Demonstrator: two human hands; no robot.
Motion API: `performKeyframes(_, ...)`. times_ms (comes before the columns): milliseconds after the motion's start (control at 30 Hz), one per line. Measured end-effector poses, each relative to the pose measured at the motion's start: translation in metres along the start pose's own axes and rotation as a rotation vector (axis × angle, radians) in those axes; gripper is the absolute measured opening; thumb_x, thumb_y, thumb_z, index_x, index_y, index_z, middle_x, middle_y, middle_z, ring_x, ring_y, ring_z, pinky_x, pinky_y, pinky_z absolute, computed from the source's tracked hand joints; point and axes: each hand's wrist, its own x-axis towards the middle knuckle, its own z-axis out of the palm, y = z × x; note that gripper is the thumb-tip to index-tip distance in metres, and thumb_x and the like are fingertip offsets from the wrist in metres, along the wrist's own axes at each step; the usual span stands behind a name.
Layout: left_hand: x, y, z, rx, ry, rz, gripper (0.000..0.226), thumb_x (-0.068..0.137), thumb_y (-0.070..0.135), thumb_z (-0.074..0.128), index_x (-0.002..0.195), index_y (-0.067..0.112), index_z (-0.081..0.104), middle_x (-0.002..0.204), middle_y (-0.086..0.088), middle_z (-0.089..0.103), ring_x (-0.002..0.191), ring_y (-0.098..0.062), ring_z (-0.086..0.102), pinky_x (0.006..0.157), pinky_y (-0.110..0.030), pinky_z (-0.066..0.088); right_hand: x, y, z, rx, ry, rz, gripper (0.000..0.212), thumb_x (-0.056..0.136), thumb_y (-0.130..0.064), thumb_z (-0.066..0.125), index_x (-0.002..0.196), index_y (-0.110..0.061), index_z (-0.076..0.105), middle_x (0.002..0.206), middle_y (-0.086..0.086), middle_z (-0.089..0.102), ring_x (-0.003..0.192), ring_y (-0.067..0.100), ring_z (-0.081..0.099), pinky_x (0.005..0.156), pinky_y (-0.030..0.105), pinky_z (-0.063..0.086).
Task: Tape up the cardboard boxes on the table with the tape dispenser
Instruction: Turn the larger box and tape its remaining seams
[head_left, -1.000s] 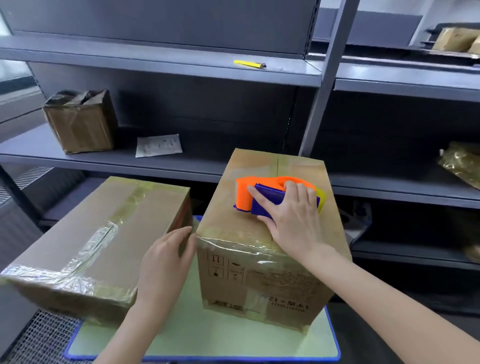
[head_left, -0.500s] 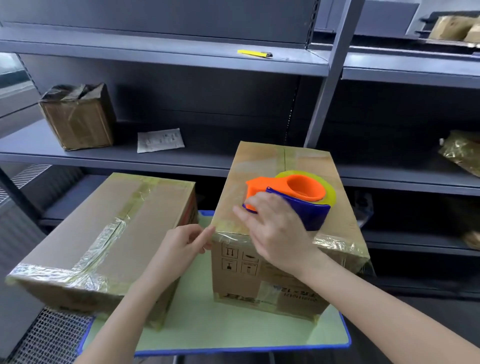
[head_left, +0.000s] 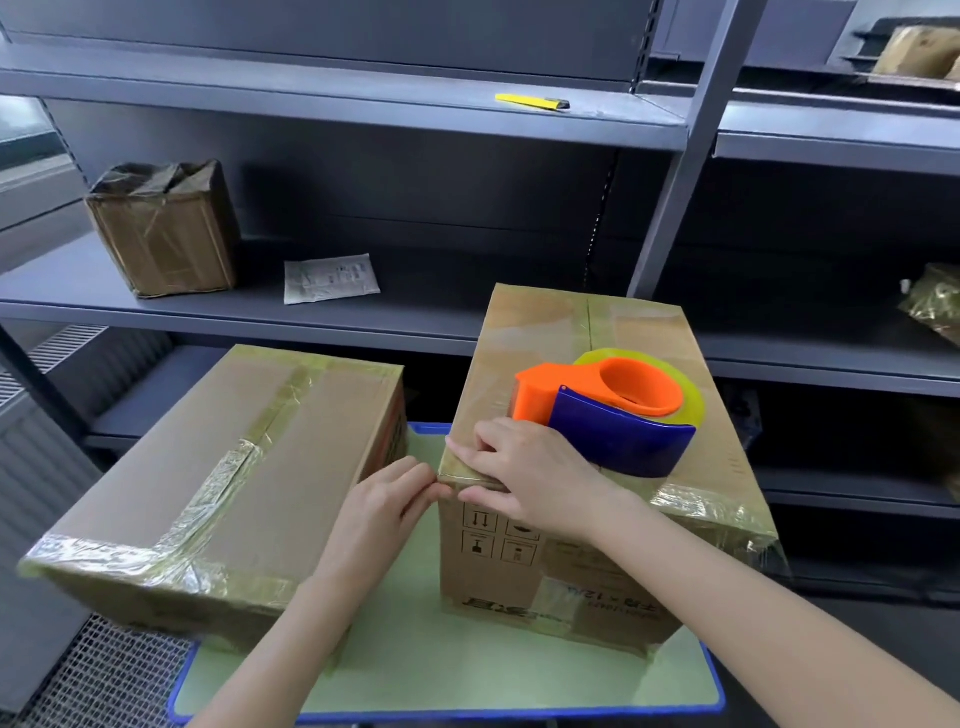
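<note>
Two cardboard boxes stand on a small green table (head_left: 467, 675) with a blue rim. The left box (head_left: 291, 441) lies flat with crinkled clear tape along its seam and near edge. On top of the taller right box (head_left: 582, 332) rests the tape dispenser (head_left: 618, 436), orange and blue with a yellowish roll; no hand holds it. My right hand (head_left: 530, 473) pinches the taped top front edge of the right box near its left corner, fingers on top and thumb on the front face. My left hand (head_left: 379, 514) pinches the tape at that same corner with thumb and forefinger.
Grey metal shelving stands right behind the table. Its middle shelf carries a taped small box (head_left: 161, 234) and a paper slip (head_left: 330, 278); a yellow cutter (head_left: 530, 101) lies on the upper shelf. Wrapped parcels sit at the far right. A metal grate (head_left: 104, 675) lies lower left.
My right hand let go of the dispenser and moved down to the right box's front left corner. My left hand left the left box and came to the same corner.
</note>
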Motion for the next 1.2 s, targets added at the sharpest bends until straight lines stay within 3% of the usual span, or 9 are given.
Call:
performKeyframes(133,-0.004,-0.005,0.013,-0.002,0.096,0.064,0.033,0.101,0.036,0.037,0.074,0.017,0.038,0.063,-0.002,0.043,0.056,-0.012,0.035,0.048,-0.027,0.033,0.0,0.0,0.007,-0.013,0.138,-0.047,0.047,0.079,-0.03,0.075,0.117,-0.004,0.065,0.083,0.002,0.06,0.069,0.018,0.055,0.05,0.026,0.042)
performKeyframes(400,-0.008,-0.006,0.013,-0.012,0.016,0.059,0.027,0.102,0.031,0.031,0.079,0.016,0.036,0.071,-0.004,0.045,0.058,-0.018,0.039,0.051,-0.033,0.038,-0.001,0.001,0.01,-0.08,0.194,-0.086,0.048,0.077,-0.031,0.076,0.114,-0.003,0.066,0.084,0.002,0.063,0.069,0.017,0.057,0.049,0.025,0.045)
performKeyframes(500,-0.012,-0.002,0.008,-0.032,-0.078,0.013,0.02,0.098,0.033,0.036,0.084,0.018,0.038,0.08,0.007,0.043,0.06,-0.012,0.039,0.054,-0.028,0.039,-0.004,0.003,0.005,-0.062,0.121,-0.075,0.051,0.089,-0.032,0.063,0.13,-0.003,0.055,0.092,0.006,0.058,0.079,0.019,0.053,0.059,0.031,0.049)
performKeyframes(600,-0.015,-0.002,0.002,0.059,-0.075,0.005,0.031,0.095,0.051,0.038,0.086,0.022,0.043,0.08,0.015,0.042,0.059,-0.005,0.039,0.055,-0.019,0.035,-0.017,0.007,-0.001,0.003,0.045,-0.043,0.055,0.095,-0.031,0.052,0.143,-0.008,0.038,0.1,0.006,0.05,0.085,0.017,0.045,0.067,0.031,0.045)
performKeyframes(700,-0.009,0.004,-0.002,0.017,0.027,-0.098,0.051,0.091,0.064,0.034,0.083,0.016,0.05,0.077,0.012,0.046,0.063,-0.009,0.043,0.058,-0.018,0.036,-0.034,0.011,-0.003,-0.07,0.121,-0.046,0.049,0.085,-0.027,0.069,0.129,-0.01,0.057,0.086,0.005,0.055,0.071,0.016,0.053,0.054,0.028,0.047)
performKeyframes(867,0.003,0.006,0.003,-0.005,0.044,-0.071,0.032,0.089,0.041,0.047,0.077,0.012,0.049,0.078,0.009,0.044,0.064,-0.009,0.038,0.056,-0.017,0.033,-0.037,0.015,0.007,-0.065,0.23,-0.073,0.043,0.076,-0.018,0.078,0.116,-0.013,0.067,0.075,0.001,0.059,0.062,0.016,0.054,0.046,0.029,0.048)
performKeyframes(933,0.0,0.011,0.006,0.046,0.09,-0.04,0.028,0.09,0.034,0.048,0.079,0.008,0.049,0.082,0.005,0.045,0.068,-0.007,0.038,0.061,-0.017,0.034,-0.035,0.014,0.008,-0.076,0.256,-0.077,0.042,0.074,-0.016,0.079,0.114,-0.012,0.068,0.073,0.0,0.058,0.061,0.017,0.053,0.045,0.029,0.046)
performKeyframes(1033,-0.005,0.025,0.011,0.185,0.191,0.029,0.019,0.087,0.027,0.052,0.095,0.01,0.049,0.094,-0.008,0.054,0.088,-0.018,0.048,0.081,-0.024,0.038,-0.038,0.014,0.007,-0.11,0.269,-0.083,0.044,0.073,-0.016,0.08,0.115,-0.01,0.067,0.076,0.003,0.06,0.064,0.018,0.056,0.047,0.029,0.046)
performKeyframes(1200,0.008,0.052,0.028,0.272,0.108,0.259,0.032,0.091,0.031,0.055,0.112,0.01,0.068,0.111,-0.004,0.066,0.108,-0.019,0.055,0.095,-0.036,0.042,-0.067,0.023,0.0,-0.257,0.284,-0.022,0.047,0.069,-0.03,0.082,0.109,-0.008,0.07,0.072,0.004,0.06,0.056,0.016,0.055,0.04,0.023,0.039)
